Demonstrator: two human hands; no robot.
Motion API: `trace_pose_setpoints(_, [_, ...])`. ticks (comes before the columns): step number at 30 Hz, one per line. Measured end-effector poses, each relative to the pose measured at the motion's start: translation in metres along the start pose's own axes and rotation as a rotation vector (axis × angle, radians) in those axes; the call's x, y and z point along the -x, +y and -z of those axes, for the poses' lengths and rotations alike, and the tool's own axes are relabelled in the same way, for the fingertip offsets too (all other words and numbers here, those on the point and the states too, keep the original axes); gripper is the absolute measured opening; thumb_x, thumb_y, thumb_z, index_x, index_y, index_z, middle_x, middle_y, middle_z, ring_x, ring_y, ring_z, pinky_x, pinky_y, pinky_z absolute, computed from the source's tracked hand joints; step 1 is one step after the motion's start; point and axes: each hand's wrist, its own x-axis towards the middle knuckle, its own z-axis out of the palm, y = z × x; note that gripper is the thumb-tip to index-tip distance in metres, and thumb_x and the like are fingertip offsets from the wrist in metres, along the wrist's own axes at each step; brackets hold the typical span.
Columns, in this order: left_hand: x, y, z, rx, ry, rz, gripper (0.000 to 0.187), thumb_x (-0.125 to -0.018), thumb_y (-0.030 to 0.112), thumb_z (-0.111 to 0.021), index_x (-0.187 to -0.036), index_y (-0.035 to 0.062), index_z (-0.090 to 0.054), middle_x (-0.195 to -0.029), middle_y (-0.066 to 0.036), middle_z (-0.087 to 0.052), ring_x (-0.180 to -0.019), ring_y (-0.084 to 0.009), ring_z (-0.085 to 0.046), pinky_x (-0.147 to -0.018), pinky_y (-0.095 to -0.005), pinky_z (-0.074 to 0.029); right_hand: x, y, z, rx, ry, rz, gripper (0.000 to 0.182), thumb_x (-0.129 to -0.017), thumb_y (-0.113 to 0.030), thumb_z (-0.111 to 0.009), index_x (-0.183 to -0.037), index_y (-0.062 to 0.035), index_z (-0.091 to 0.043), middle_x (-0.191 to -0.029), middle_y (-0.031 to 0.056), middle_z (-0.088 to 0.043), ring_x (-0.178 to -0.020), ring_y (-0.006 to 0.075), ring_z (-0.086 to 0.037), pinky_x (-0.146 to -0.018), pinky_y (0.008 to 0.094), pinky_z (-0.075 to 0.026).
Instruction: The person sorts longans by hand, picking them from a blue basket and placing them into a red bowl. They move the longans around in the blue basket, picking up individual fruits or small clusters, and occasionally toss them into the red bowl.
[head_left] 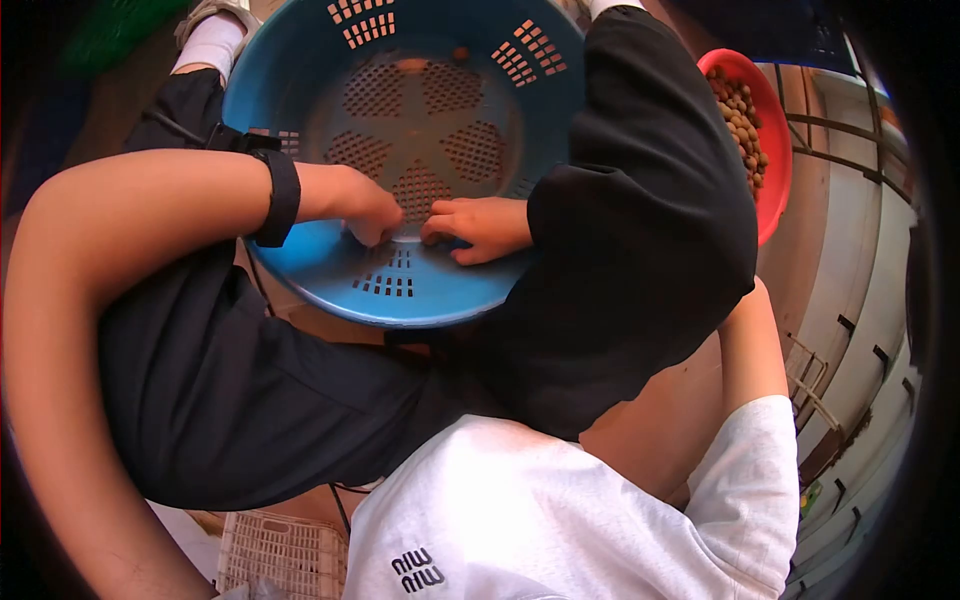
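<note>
A large blue plastic basket [330, 285] with slotted sides and a perforated bottom stands between the knees. My left hand [368, 207] reaches into its near part, fingers curled downward; whatever they hold, if anything, is hidden. Close by on the right, my right hand [483, 228] lies over the near inner wall, its fingers bent and apart, with nothing visible in it. A small gap separates the two hands. At the far side of the basket's bottom lies a small brown round piece [460, 53].
A red basin [774, 160] holding many small brown round pieces [738, 125] stands beyond the right knee. Metal bars [845, 130] run behind it. A cream plastic crate [280, 555] sits at the lower left. Black-clad legs [650, 230] flank the basket.
</note>
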Motion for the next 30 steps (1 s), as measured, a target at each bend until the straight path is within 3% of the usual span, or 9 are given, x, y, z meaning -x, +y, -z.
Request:
trace_pose_setpoints(3, [0.007,0.012,0.011,0.132,-0.204,0.167,0.022,-0.077,0.021,-0.050,-0.072,0.0010,-0.057,-0.064,-0.008,-0.055,-0.058,-0.0190,-0.055,-0.053,-0.0326,-0.046,0.000,0.003,-0.004,-0.020,0.031,-0.031,0.036,-0.076,-0.015,-0.056,-0.109,-0.0060,-0.047,-0.105,0.0127,-0.046,-0.102,0.0306,-0.047,-0.084,0.0393,-0.041])
trace_pose_setpoints(6, [0.009,0.013,0.016,0.281,-0.436,0.246,0.025,-0.077,0.027,-0.054,-0.080,0.0043,-0.062,-0.068,-0.011,-0.059,-0.065,-0.0234,-0.059,-0.061,-0.0382,-0.047,-0.001,-0.001,-0.002,0.023,0.007,-0.106,0.032,-0.075,-0.018,-0.057,-0.104,-0.0065,-0.048,-0.100,0.0128,-0.049,-0.097,0.0318,-0.051,-0.079,0.0401,-0.043])
trace_pose_setpoints(9, [0.016,0.022,0.028,0.220,-0.415,0.178,0.023,-0.076,0.025,-0.055,-0.075,0.0034,-0.060,-0.067,-0.010,-0.060,-0.064,-0.0243,-0.059,-0.061,-0.0388,-0.047,0.001,-0.003,0.003,0.042,-0.033,-0.221,0.030,-0.075,-0.022,-0.057,-0.101,-0.0074,-0.049,-0.097,0.0129,-0.053,-0.090,0.0330,-0.055,-0.075,0.0413,-0.045])
trace_pose_setpoints(12, [0.024,0.034,0.043,0.035,0.035,-0.127,0.020,-0.072,0.022,-0.057,-0.072,0.0018,-0.059,-0.069,-0.012,-0.061,-0.063,-0.0272,-0.058,-0.061,-0.0398,-0.046,0.006,-0.004,0.011,0.030,-0.103,-0.288,0.031,-0.075,-0.024,-0.057,-0.101,-0.0084,-0.050,-0.100,0.0149,-0.055,-0.088,0.0338,-0.057,-0.074,0.0422,-0.045])
trace_pose_setpoints(17, [0.035,0.050,0.065,-0.134,0.397,-0.363,0.015,-0.069,0.014,-0.060,-0.078,0.0013,-0.061,-0.082,-0.014,-0.062,-0.071,-0.0292,-0.059,-0.061,-0.0388,-0.048,0.003,-0.014,0.025,0.091,-0.373,-0.482,0.032,-0.076,-0.024,-0.057,-0.103,-0.0090,-0.052,-0.103,0.0158,-0.056,-0.089,0.0317,-0.057,-0.074,0.0405,-0.045])
trace_pose_setpoints(19, [0.037,0.062,0.064,-0.231,0.630,-0.581,0.013,-0.072,0.011,-0.060,-0.081,0.0011,-0.061,-0.085,-0.011,-0.062,-0.075,-0.0263,-0.059,-0.058,-0.0360,-0.049,0.005,-0.017,0.025,0.084,-0.358,-0.473,0.030,-0.076,-0.024,-0.056,-0.102,-0.0090,-0.052,-0.102,0.0149,-0.056,-0.088,0.0303,-0.056,-0.073,0.0394,-0.045])
trace_pose_setpoints(22, [0.050,0.090,0.076,-0.704,0.732,-0.660,0.016,-0.075,0.008,-0.058,-0.089,0.0020,-0.059,-0.094,-0.007,-0.058,-0.085,-0.0214,-0.057,-0.057,-0.0318,-0.051,0.016,-0.022,0.024,0.072,-0.264,-0.440,0.028,-0.077,-0.024,-0.056,-0.100,-0.0090,-0.052,-0.100,0.0136,-0.056,-0.086,0.0282,-0.056,-0.071,0.0376,-0.044])
trace_pose_setpoints(25, [0.060,0.100,0.097,-0.743,0.905,-0.833,0.017,-0.069,0.015,-0.062,-0.082,0.0059,-0.056,-0.088,-0.004,-0.055,-0.089,-0.0176,-0.056,-0.050,-0.0287,-0.050,0.030,-0.025,0.028,0.038,-0.132,-0.398,0.026,-0.078,-0.025,-0.055,-0.099,-0.0091,-0.052,-0.098,0.0123,-0.055,-0.084,0.0261,-0.055,-0.069,0.0359,-0.044])
trace_pose_setpoints(30, [0.060,0.109,0.101,-0.880,1.005,-0.778,0.023,-0.075,0.012,-0.059,-0.097,0.0073,-0.054,-0.105,-0.008,-0.051,-0.107,-0.0210,-0.048,-0.078,-0.0308,-0.047,0.063,-0.033,0.023,-0.055,0.071,-0.364,0.023,-0.079,-0.025,-0.055,-0.096,-0.0091,-0.052,-0.095,0.0101,-0.055,-0.081,0.0226,-0.054,-0.065,0.0330,-0.043])
